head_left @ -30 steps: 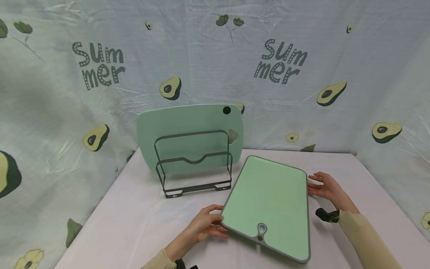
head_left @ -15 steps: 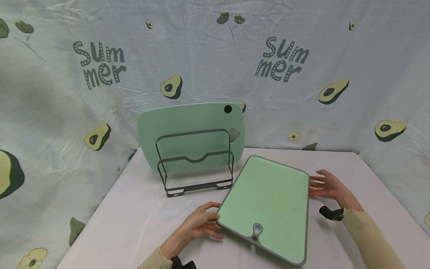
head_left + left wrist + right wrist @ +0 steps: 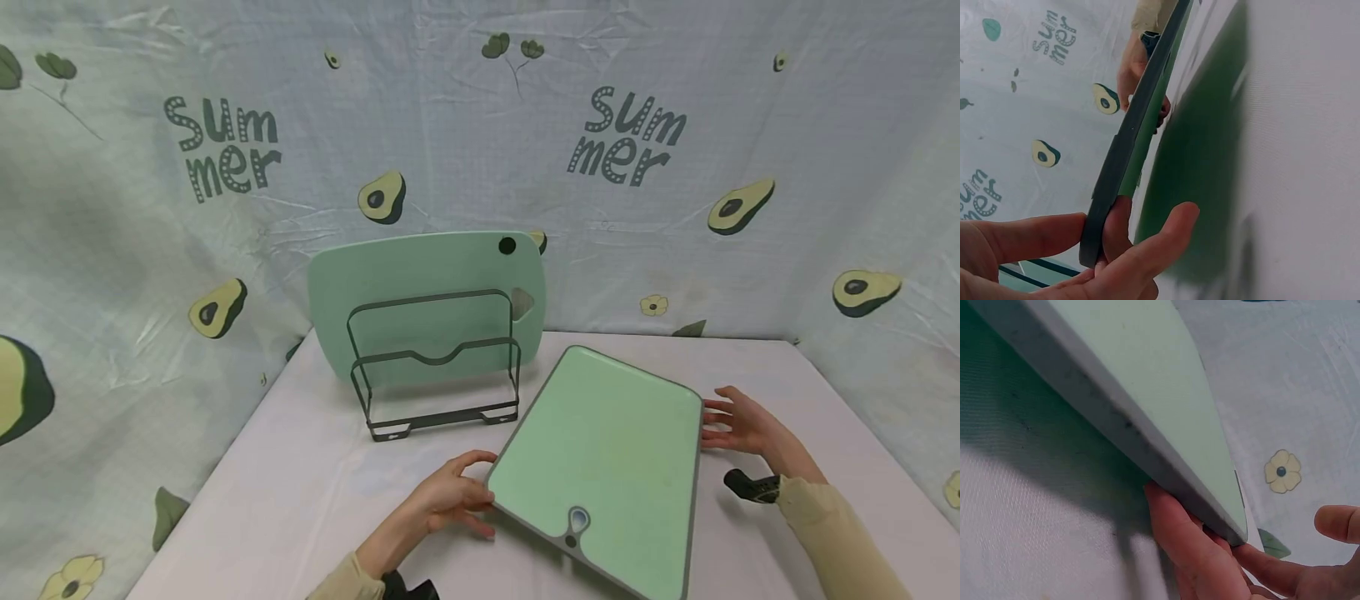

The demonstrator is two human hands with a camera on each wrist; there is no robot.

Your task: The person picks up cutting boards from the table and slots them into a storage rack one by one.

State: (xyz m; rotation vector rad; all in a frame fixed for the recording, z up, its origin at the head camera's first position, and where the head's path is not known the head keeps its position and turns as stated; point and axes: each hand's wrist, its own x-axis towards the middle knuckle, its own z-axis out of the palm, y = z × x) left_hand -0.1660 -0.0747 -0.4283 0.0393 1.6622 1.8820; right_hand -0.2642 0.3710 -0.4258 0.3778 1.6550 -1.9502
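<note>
A light green cutting board (image 3: 637, 450) with a grey rim is held tilted above the table. It has a small hole (image 3: 579, 520) near its front edge. My left hand (image 3: 438, 504) pinches the near left corner, thumb on one face and fingers on the other, as the left wrist view shows at the board's dark edge (image 3: 1116, 162). At the far right corner is my right hand (image 3: 746, 429). In the right wrist view, the fingers (image 3: 1200, 559) of that hand support the board's edge from below, with the thumb (image 3: 1338, 522) away from it.
Left of the board, a black wire rack (image 3: 442, 415) stands on the white-covered table (image 3: 315, 492). Another green cutting board (image 3: 420, 267), with a black dot and a cutout, is upright at its back. A printed cloth (image 3: 465, 125) hangs behind and at the sides.
The held board has shifted slightly to the right, and its front corner sits lower in view. My right hand has moved right with it. The left hand keeps its pinch on the corner.
</note>
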